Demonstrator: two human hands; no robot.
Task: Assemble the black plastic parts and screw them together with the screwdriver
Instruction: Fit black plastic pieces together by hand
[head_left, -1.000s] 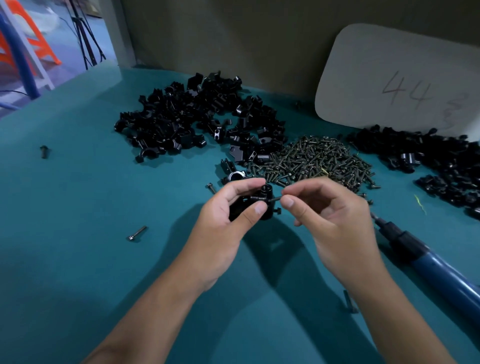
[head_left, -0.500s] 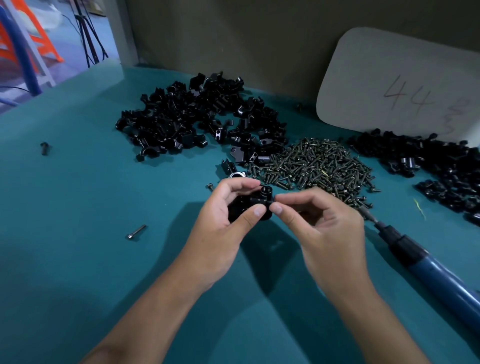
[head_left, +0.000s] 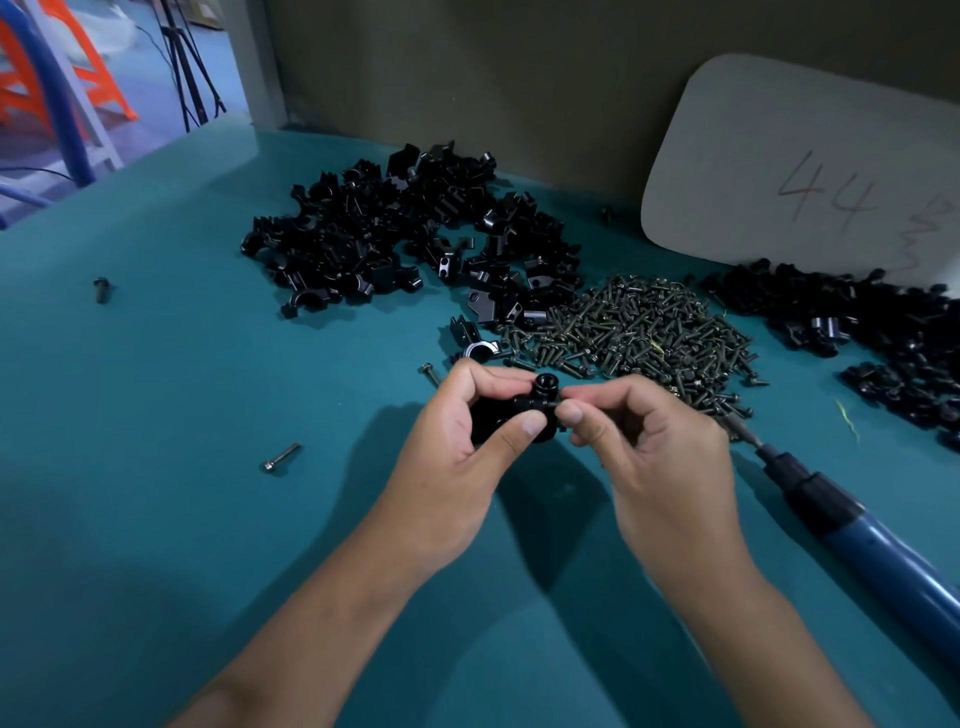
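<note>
Left hand (head_left: 447, 441) grips part (head_left: 511, 418) at table centre, steadying it. Right hand (head_left: 660, 462) pinches screw (head_left: 553, 402) at its 3 o'clock side, likely seating it. Screwdriver (head_left: 852, 525) lies at 4 o'clock, within reach.

Right hand (head_left: 654, 457) has closed in from 3 o'clock: a second ago its fingertips stood a little apart from the black plastic assembly (head_left: 524, 415) in the left hand (head_left: 457, 447), with screw (head_left: 550, 402) shank visible between. Now its thumb and forefinger pinch the screw right at the assembly's side. Left grip on the assembly slightly readjusted, thumb tip nearer the right thumb.
</note>
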